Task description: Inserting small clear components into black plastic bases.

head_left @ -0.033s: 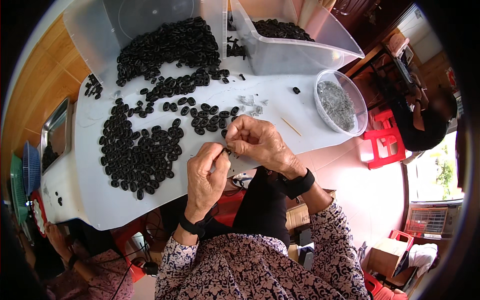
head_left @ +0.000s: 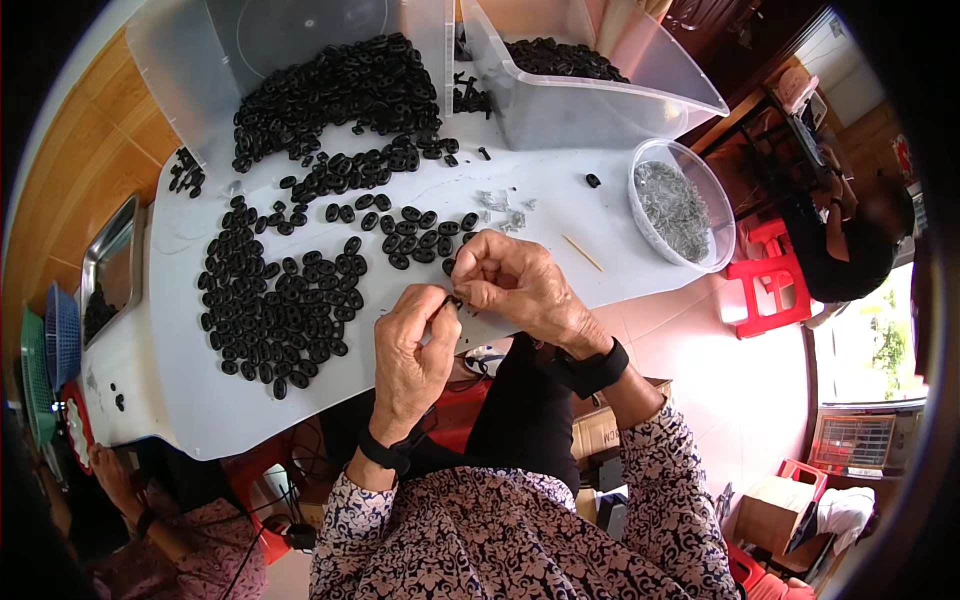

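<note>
Over the table's front edge, my left hand (head_left: 414, 342) pinches a small black part (head_left: 453, 301) between thumb and forefinger. Close beside it, my right hand (head_left: 518, 285) is closed, its thumb and fingertips pressed together at that part. Whatever sits between the right fingertips is too small to make out. Left of my hands, many black oval pieces with holes (head_left: 290, 312) lie spread flat on the white table (head_left: 560, 200). Beyond my right hand are small clear pieces (head_left: 502, 210) and a thin wooden stick (head_left: 582, 252).
A heap of black pieces (head_left: 340, 95) spills from a tipped clear bin (head_left: 175, 80). Another clear bin (head_left: 600, 110) stands at the back. A round tub (head_left: 722, 235) of tiny clear pieces is at right. A co-worker's hand (head_left: 115, 478) shows lower left; another person (head_left: 850, 240) sits far right.
</note>
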A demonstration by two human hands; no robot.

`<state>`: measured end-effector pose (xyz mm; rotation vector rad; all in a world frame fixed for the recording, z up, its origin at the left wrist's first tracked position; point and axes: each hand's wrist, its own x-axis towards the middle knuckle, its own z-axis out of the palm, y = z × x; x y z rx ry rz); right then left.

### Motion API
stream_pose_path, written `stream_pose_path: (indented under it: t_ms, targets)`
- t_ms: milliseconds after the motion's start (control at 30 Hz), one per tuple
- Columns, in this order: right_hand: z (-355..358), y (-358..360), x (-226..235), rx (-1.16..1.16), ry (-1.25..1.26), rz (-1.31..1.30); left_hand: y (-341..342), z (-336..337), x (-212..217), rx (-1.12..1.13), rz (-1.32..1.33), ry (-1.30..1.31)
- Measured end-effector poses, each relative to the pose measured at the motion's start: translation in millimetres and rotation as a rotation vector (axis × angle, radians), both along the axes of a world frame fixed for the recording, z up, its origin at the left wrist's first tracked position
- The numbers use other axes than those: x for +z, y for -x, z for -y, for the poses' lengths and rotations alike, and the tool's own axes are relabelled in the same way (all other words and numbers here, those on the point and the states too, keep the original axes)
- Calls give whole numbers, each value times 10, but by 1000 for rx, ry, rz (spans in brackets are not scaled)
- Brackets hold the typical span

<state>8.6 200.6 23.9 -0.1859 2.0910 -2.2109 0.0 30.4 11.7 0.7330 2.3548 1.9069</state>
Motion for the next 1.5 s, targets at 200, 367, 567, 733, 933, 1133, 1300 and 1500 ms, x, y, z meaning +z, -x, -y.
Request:
stream_pose_path:
  t_ms: [200,367,567,733,933,1133,1300,1500]
  targets:
    - [-6,-20,-62,-34,-34,-44,13,-43,-63,22,-183,37]
    - [21,-40,-59,-27,88,-38,15,27,34,-54,-105,16]
    - [42,-69,-106,-24,51,-139,18,40,-29,-94,42,-73]
    - [95,-62,-41,-49,-8,-112,-11,58,-7,-73,111,-126]
    - [90,-68,-49,-144,-219,-179,-13,39,-8,-67,107,-121]
    - [161,-81,36,-178,-480,-220,-39,15,-54,53,-124,-41]
    - [152,-50,-42,-171,-76,-131,-55,30,-36,2,55,-133]
    - [103,-53,-65,-88,-116,-137,-38,44,-49,-16,70,-95]
